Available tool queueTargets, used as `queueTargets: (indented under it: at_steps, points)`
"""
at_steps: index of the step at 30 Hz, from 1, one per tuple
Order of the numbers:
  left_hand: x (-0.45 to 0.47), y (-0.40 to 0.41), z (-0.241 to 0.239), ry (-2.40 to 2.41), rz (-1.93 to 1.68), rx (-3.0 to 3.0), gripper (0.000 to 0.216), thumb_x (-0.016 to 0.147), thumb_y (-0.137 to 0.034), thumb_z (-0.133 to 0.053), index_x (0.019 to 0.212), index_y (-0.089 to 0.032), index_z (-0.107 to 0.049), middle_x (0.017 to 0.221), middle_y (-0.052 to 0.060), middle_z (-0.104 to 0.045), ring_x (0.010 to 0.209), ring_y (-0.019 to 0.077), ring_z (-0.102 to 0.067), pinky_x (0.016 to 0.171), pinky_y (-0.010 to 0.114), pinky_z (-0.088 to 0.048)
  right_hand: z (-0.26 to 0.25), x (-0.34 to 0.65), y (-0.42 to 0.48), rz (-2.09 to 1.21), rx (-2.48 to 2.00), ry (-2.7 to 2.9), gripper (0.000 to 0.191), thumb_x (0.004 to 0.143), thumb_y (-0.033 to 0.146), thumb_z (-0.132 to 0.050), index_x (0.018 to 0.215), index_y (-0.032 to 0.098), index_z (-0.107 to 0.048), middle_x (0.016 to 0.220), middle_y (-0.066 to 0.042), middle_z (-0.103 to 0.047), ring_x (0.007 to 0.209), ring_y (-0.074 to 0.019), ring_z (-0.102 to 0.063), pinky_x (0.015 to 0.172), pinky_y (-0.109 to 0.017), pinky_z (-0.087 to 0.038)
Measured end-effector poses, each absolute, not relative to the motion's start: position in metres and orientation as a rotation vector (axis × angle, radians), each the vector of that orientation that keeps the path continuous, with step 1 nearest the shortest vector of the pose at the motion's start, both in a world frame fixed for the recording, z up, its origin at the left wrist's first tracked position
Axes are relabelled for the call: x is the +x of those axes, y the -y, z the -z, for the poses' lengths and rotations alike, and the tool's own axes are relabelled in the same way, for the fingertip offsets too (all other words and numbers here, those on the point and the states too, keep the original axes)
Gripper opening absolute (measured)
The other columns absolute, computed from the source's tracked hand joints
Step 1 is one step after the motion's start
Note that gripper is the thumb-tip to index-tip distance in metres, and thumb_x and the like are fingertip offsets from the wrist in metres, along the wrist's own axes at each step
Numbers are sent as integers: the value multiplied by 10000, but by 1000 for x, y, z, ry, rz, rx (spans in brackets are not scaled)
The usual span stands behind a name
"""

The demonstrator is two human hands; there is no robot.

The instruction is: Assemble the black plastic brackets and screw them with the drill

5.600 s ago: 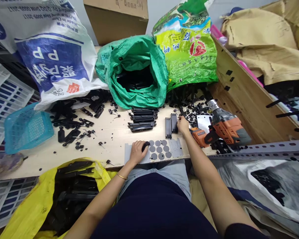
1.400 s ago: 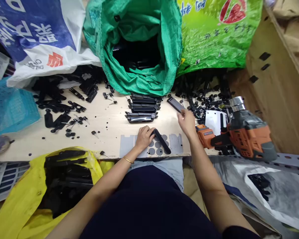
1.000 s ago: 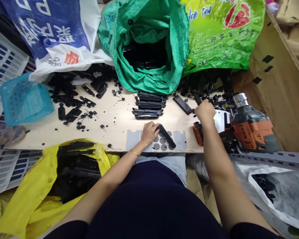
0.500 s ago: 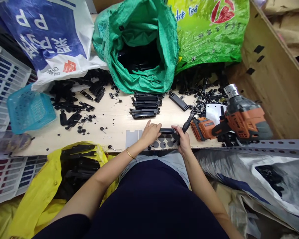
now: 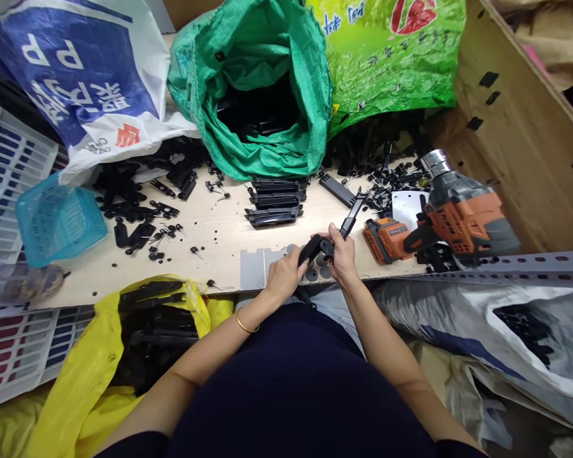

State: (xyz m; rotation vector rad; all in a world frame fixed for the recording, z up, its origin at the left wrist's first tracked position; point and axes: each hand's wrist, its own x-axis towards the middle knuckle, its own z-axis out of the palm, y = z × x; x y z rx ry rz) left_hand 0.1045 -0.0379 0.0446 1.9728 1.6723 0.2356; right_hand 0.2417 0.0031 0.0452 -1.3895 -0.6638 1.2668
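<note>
My left hand [image 5: 281,277] is closed around a black plastic bar [image 5: 309,249], held just above the near table edge. My right hand [image 5: 342,254] grips a second, thinner black strip [image 5: 352,215] that slants up and away to the right. The two pieces meet between my hands over a grey sheet [image 5: 253,269] with round grey pads [image 5: 310,275]. A stack of black bars [image 5: 274,201] lies just beyond my hands.
An orange and grey cordless driver [image 5: 453,213] lies at the right. A green sack [image 5: 258,89] of black parts gapes at the back, between a white-blue bag [image 5: 83,83] and a bright green bag [image 5: 386,51]. Loose black parts [image 5: 143,210], a blue basket [image 5: 57,219], a yellow bag [image 5: 138,331].
My right hand reached to the parts pile at the right, came back with a thin black strip, and both hands lifted their pieces together off the grey sheet.
</note>
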Motion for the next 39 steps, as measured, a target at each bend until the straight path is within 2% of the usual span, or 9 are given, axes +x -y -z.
queueTargets:
  at_steps: [6, 14, 18, 21, 26, 29, 32, 36, 39]
  points:
    - [110, 37, -40, -1384, -478, 1632, 260, 834, -288, -550, 1068, -184, -505, 890, 20, -656, 794, 170, -634, 694, 258, -471, -56, 239, 4, -1363, -1354, 816, 411, 709, 574, -628, 578, 186, -656, 625, -44, -675, 623, -165, -628, 591, -271, -471]
    - [101, 40, -51, -1455, -274, 1754, 289, 828, -328, -545, 1077, -182, -535, 915, 92, -675, 840, 272, -663, 700, 330, -491, -61, 237, 10, -1620, -1266, 824, 356, 679, 523, -684, 560, 195, -616, 583, -12, -636, 554, -132, -564, 568, -254, -451]
    - [104, 43, -48, -1482, -383, 1647, 277, 802, -265, -565, 1059, -163, -542, 911, 98, -680, 862, 266, -663, 704, 320, -494, -58, 224, 12, -1548, -1245, 751, 366, 695, 510, -676, 548, 190, -576, 554, 1, -612, 498, -108, -522, 520, -238, -436]
    - [105, 47, -46, -1308, -444, 1366, 129, 802, -271, -562, 853, -153, -573, 725, 50, -670, 706, 201, -661, 659, 286, -501, -62, 220, 11, -1552, -1250, 781, 373, 690, 512, -683, 554, 190, -554, 553, 4, -615, 486, -102, -519, 494, -227, -433]
    - [104, 50, -58, -1099, -386, 1205, 194, 782, -260, -572, 624, -164, -514, 389, -50, -485, 374, 107, -510, 486, 214, -432, -74, 230, 7, -1885, -1139, 904, 383, 695, 533, -669, 588, 177, -575, 577, -22, -633, 532, -131, -578, 524, -246, -481]
    - [110, 46, -69, -1274, -398, 1218, 166, 759, -195, -554, 601, -168, -509, 373, -48, -469, 338, 112, -488, 429, 212, -400, -79, 223, 8, -1654, -1182, 771, 381, 708, 519, -649, 559, 195, -515, 554, -12, -618, 520, -133, -580, 512, -248, -489]
    - [113, 39, -76, -1365, -438, 1252, 79, 744, -144, -526, 671, -167, -546, 407, -36, -502, 379, 133, -529, 461, 226, -433, -81, 216, 8, -1430, -1223, 651, 377, 724, 514, -620, 558, 204, -484, 537, -9, -602, 537, -142, -595, 507, -249, -493]
    - [103, 31, -76, -1222, -257, 1358, 56, 728, -136, -534, 692, -174, -554, 428, -38, -503, 365, 129, -515, 430, 219, -406, -77, 220, 3, -1680, -1246, 715, 328, 687, 442, -653, 529, 195, -507, 502, -10, -586, 514, -147, -591, 512, -263, -501]
    - [96, 29, -72, -1292, -242, 1453, 46, 726, -138, -543, 705, -170, -570, 481, -12, -543, 425, 144, -554, 443, 215, -400, -69, 218, 3, -1600, -1253, 631, 302, 689, 402, -642, 522, 199, -492, 495, -5, -583, 505, -148, -589, 512, -270, -503]
